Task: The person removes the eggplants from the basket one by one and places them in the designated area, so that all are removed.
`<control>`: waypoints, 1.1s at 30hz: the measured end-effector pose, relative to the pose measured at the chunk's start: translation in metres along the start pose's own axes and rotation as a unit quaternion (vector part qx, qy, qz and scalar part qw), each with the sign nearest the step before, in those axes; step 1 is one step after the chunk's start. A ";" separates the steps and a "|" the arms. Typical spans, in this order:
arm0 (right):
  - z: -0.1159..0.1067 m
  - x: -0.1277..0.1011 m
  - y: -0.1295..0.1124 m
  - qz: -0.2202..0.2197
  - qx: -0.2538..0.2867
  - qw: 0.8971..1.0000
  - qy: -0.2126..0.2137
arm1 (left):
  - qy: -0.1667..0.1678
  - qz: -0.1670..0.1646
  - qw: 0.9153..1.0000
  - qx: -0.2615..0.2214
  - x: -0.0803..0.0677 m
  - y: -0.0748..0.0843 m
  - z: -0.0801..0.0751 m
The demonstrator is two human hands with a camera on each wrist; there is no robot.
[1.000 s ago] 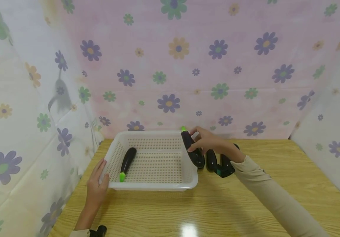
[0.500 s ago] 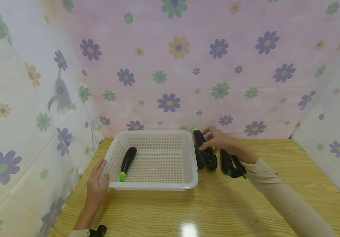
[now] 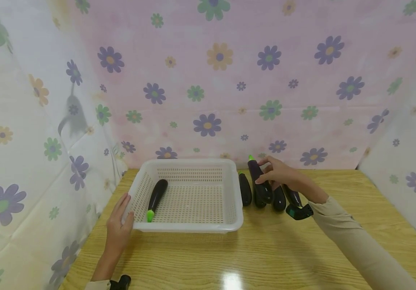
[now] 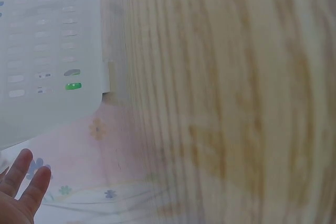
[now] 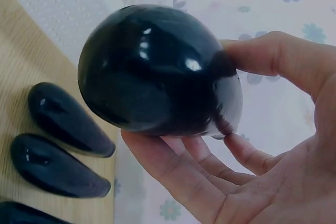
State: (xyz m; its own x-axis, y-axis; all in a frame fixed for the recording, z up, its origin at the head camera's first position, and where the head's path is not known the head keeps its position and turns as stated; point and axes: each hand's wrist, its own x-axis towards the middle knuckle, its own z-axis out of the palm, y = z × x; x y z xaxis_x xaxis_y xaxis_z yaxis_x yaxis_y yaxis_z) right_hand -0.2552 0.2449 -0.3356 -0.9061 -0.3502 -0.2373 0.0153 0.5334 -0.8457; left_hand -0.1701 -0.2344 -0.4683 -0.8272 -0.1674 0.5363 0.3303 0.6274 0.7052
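Observation:
A white perforated basket (image 3: 231,189) stands on the wooden table (image 3: 266,253). One dark purple eggplant with a green stem (image 3: 156,196) lies along its left side. My left hand (image 3: 119,227) rests with straight fingers against the basket's front left corner; its fingers (image 4: 23,179) show beside the basket wall (image 4: 47,51). My right hand (image 3: 267,176) grips another eggplant (image 3: 260,183), stem end up, just right of the basket. In the right wrist view this held eggplant (image 5: 157,72) sits between thumb and fingers (image 5: 173,166).
Three more eggplants lie side by side on the table right of the basket: one (image 3: 245,194) by its wall, another (image 3: 279,200) and a third (image 3: 293,196) under my right hand. Flowered cloth walls (image 3: 208,80) enclose the table at the back and both sides.
My right hand has carried its eggplant from over the basket's right rim rightward, to above the row of eggplants on the table. The left hand has stayed on the basket.

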 end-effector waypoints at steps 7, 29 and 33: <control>-0.009 -0.010 0.012 0.003 0.012 1.000 0.004 | -0.001 0.003 1.000 -0.001 0.000 -0.002 0.002; -0.043 -0.030 0.069 0.017 0.032 0.999 0.025 | 0.004 0.003 1.000 0.002 0.000 0.000 0.001; -0.048 -0.033 0.075 0.024 0.025 0.999 0.033 | 0.005 0.002 1.000 0.002 0.000 0.001 0.001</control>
State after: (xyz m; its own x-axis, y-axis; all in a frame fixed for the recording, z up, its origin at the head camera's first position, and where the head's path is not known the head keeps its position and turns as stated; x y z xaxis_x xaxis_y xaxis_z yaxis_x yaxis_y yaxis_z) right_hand -0.2442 0.3333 -0.3685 -0.9296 -0.2725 -0.2482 0.0799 0.5085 -0.8574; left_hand -0.1703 -0.2332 -0.4684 -0.8213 -0.1716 0.5442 0.3322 0.6316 0.7005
